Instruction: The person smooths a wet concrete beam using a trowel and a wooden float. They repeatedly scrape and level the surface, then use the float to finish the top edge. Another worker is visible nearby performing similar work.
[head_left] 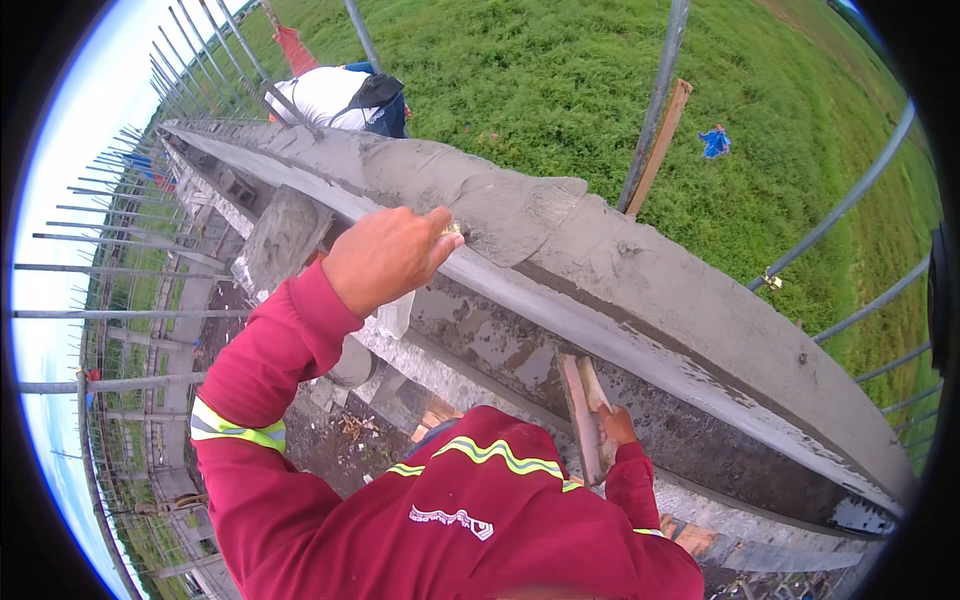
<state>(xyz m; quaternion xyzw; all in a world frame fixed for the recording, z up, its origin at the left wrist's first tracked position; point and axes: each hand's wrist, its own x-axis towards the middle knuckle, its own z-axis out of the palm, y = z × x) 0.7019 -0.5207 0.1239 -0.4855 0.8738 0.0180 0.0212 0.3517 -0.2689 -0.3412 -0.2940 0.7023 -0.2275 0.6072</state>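
My left hand (392,258) is closed in a fist above the inner edge of a curved concrete wall (690,290). A small yellowish bit pokes out by its thumb; what it grips is mostly hidden. Below that hand shows a whitish, translucent piece (396,316), whose kind I cannot make out. Lower and to the right, my right hand (618,426) is wrapped round the handle of a wooden float (580,420), which is tilted on edge over a wet ledge (500,335). Fresh grey mortar (510,215) lies thick and uneven on the wall's top.
Metal bars (655,110) rise along the wall's outer side, one beside a wooden strip (660,145). A person in a white shirt (328,95) is beyond the wall at the upper left. A mortar-caked block (285,235) stands left of the ledge. Grass lies outside.
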